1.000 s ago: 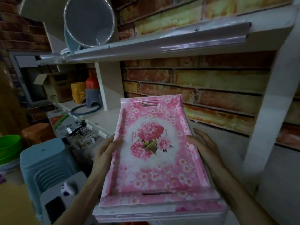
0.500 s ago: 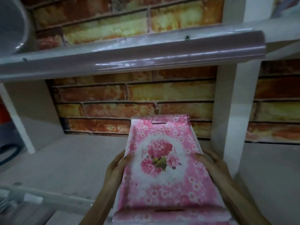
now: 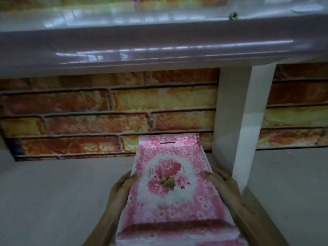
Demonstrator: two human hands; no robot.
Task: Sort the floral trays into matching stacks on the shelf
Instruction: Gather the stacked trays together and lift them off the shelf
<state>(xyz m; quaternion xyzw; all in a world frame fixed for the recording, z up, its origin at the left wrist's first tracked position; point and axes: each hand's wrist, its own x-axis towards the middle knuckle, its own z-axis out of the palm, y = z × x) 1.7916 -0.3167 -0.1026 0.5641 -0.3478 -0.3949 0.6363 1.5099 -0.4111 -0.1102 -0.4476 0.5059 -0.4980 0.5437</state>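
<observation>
A stack of pink floral trays with a big pink flower print and a slot handle at the far end is held lengthwise inside the shelf bay. My left hand grips the stack's left long edge. My right hand grips its right long edge. The far end of the stack points at the brick-pattern back wall, close to the white upright. Whether the stack rests on the grey shelf board I cannot tell; its underside is hidden.
A white upright divider stands just right of the trays. The upper shelf's glossy front lip hangs overhead. Brick-pattern wall closes the back. Another shelf bay lies to the right of the divider.
The view has moved closer into the shelf bay and the tray stack has gone deeper toward the back wall, next to the divider. Both hands keep the same grip.
</observation>
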